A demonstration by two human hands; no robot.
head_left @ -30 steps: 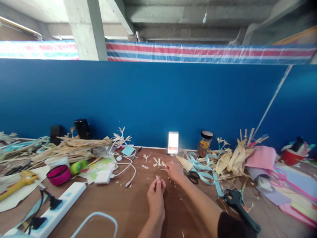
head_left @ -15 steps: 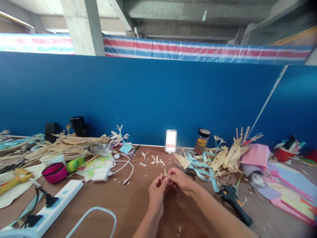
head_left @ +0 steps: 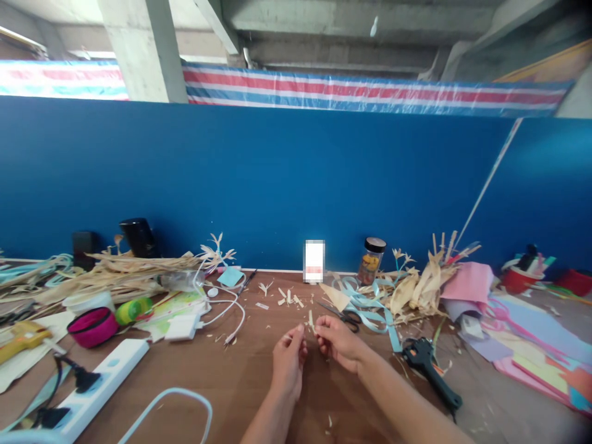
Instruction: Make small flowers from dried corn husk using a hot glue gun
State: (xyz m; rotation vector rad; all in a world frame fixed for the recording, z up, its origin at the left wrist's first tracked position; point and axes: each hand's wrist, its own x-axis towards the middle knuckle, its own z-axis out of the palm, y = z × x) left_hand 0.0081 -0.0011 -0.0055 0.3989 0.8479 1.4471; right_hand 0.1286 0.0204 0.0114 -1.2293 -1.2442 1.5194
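Note:
Over the brown table (head_left: 222,379), my right hand (head_left: 337,340) pinches a small pale strip of dried husk (head_left: 311,319) that stands up from the fingertips. My left hand (head_left: 289,354) is just to the left, a narrow gap away. Its thumb and fingers are pressed together, and whatever they hold is too small to make out. Several short cut husk strips (head_left: 290,297) lie beyond the hands, near a small split husk piece (head_left: 265,288). Scissors (head_left: 351,320) lie beyond my right hand.
A dark glue gun (head_left: 430,370) and light blue ribbon (head_left: 375,315) lie to the right. Husk bundles (head_left: 423,287) and a lidded jar (head_left: 371,262) stand behind. At left are a power strip (head_left: 108,382), a white cable (head_left: 238,317) and a yellow glue gun (head_left: 25,339).
My hands, touching before, have come apart. The right one keeps a husk strip; the strip that stood by my left fingers no longer shows. The view has shifted slightly.

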